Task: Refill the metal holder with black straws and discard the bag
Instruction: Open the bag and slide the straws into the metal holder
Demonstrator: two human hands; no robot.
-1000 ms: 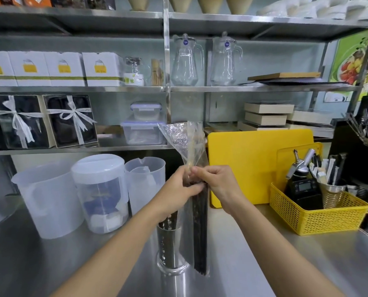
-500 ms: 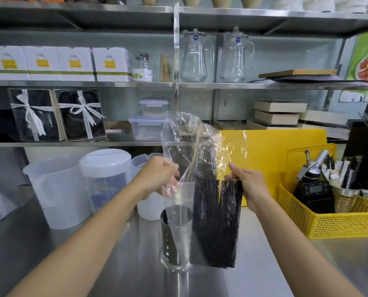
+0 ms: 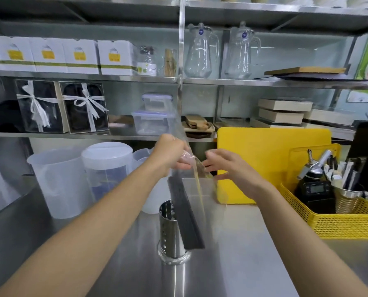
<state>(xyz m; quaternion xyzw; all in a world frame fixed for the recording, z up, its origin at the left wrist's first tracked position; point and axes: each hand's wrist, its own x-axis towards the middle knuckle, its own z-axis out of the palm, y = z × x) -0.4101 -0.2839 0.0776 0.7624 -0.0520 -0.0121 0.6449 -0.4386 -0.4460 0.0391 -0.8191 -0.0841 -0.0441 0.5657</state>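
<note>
A perforated metal holder [image 3: 170, 232] stands upright on the steel counter [image 3: 253, 264], low in the middle of the view. Just right of it hangs a clear plastic bag [image 3: 208, 189] with a flat bundle of black straws [image 3: 185, 217] inside, tilted with its lower end beside the holder's base. My left hand [image 3: 171, 154] pinches the bag's upper part. My right hand [image 3: 226, 166] is beside the bag with its fingers spread, at most touching the film.
Translucent plastic jugs [image 3: 61, 181] and a lidded container [image 3: 107, 168] stand at the left. A yellow cutting board [image 3: 273, 159] leans at the back right, with a yellow basket [image 3: 341, 219] of tools to its right. Shelves with boxes and glass pitchers [image 3: 200, 52] run above.
The bag has turned edge-on and tilted, hanging from my left hand alone. My right hand has let go of the bag's side and its fingers have spread.
</note>
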